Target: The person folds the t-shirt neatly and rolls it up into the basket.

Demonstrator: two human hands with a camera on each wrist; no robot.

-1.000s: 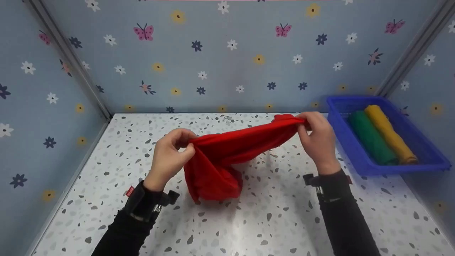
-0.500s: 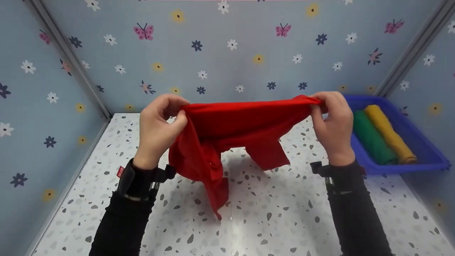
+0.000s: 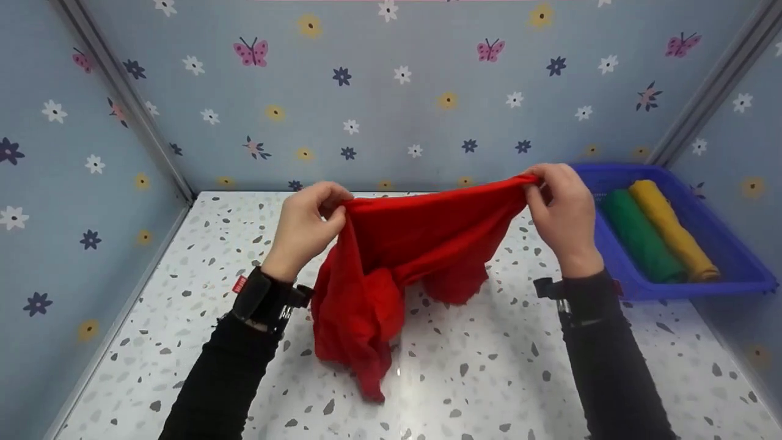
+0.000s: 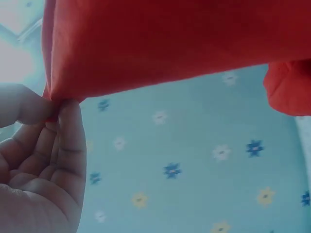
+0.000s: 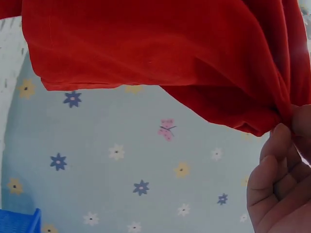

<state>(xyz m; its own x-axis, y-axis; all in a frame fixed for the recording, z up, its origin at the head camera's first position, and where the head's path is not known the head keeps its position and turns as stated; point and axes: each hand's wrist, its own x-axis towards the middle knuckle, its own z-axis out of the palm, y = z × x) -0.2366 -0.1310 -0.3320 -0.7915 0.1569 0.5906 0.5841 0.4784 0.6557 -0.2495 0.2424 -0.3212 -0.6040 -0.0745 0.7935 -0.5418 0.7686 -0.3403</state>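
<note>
A soft red garment [image 3: 434, 226] is stretched between both hands above the speckled table, its upper edge slanting up to the right. The left hand [image 3: 308, 229] pinches its left corner between thumb and fingertips, as the left wrist view shows with the corner of the red garment [image 4: 170, 43] hanging flat. At the other end the right hand [image 3: 565, 211] pinches a gathered corner; in the right wrist view the fabric bunches at the fingertips [image 5: 278, 141]. Loose folds droop below the left hand towards the table, and a shorter sleeve-like flap hangs lower right of centre.
A blue plastic basket [image 3: 739, 260] stands at the right, partly behind the right hand. In it lie a green cloth roll [image 3: 644, 235] and a yellow cloth roll [image 3: 672, 229]. Flower-patterned panels [image 3: 391, 104] enclose the white speckled table [image 3: 476, 379] at the back and sides.
Both hands first rose and spread apart, lifting the garment. Since half a second ago they have come lower, the left hand also moving right, and the folds hang nearer the table's front.
</note>
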